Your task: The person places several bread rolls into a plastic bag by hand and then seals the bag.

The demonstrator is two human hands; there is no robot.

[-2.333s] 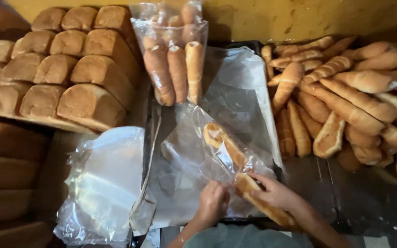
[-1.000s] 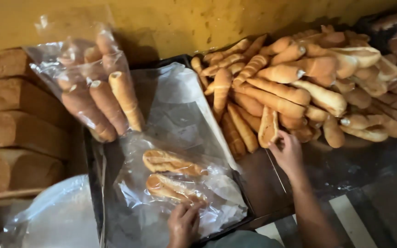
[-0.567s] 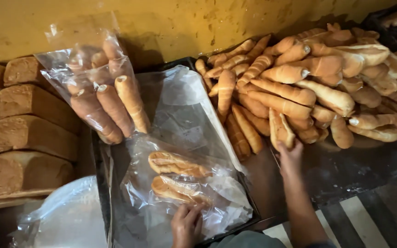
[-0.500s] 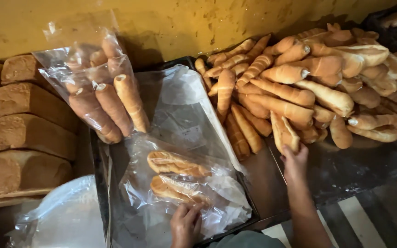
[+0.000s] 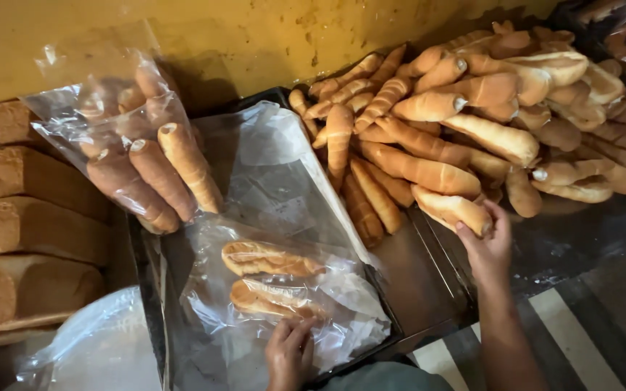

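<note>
A big heap of long golden bread rolls fills the view toward 2 o'clock, while brown square loaves are stacked at 9 o'clock and a filled clear plastic bag of rolls leans on the yellow wall at 11 o'clock. On the dark metal tray lies an open clear plastic bag with two rolls inside, and the left hand at 6 o'clock presses its edge with fingers spread flat. The right hand at 4 o'clock grasps one pale roll at the near edge of the heap.
</note>
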